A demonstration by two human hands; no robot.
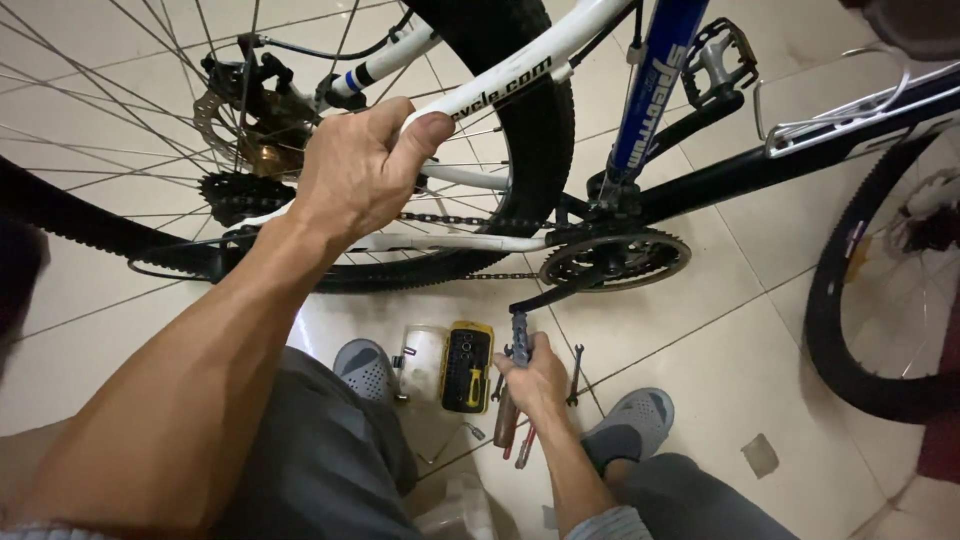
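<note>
Left hand (pixel 365 170) is closed tight around the white seatstay (pixel 500 80), at 12 o'clock of the chain (pixel 450 219). Right hand (pixel 535 378) is closed on a tool (pixel 520 335) at 6 o'clock of the chainring (pixel 612 258). Risk: a slipping tool could strike the floor-level bit case (pixel 467 366).

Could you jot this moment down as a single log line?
left hand: grips white bike frame tube | right hand: on pedal, near yellow tool case | floor: wrench
</note>
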